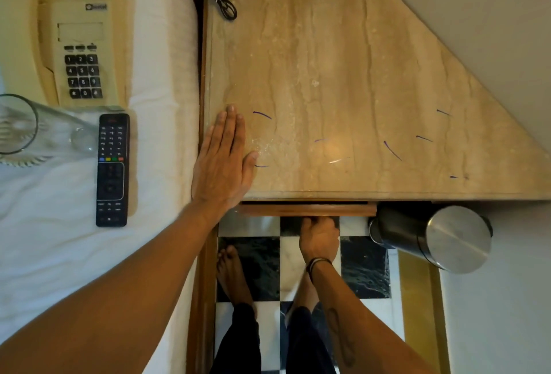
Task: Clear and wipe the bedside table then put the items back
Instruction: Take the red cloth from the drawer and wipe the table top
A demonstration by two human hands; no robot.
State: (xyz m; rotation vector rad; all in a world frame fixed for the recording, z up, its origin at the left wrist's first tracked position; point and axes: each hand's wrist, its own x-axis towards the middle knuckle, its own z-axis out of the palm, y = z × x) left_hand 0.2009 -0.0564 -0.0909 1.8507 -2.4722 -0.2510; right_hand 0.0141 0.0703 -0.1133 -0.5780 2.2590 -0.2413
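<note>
While the telephone, remote and glass lie on the bed, the left hand presses flat on the bare table; the right hand, curled under the drawer, should pull straight.

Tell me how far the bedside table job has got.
Cleared: the telephone, remote and glass lie on the bed. In hand: the left hand rests flat on the tabletop, and the right hand grips the drawer front. No cloth shows; purple marks remain. Wiping and returning items are left.
</note>
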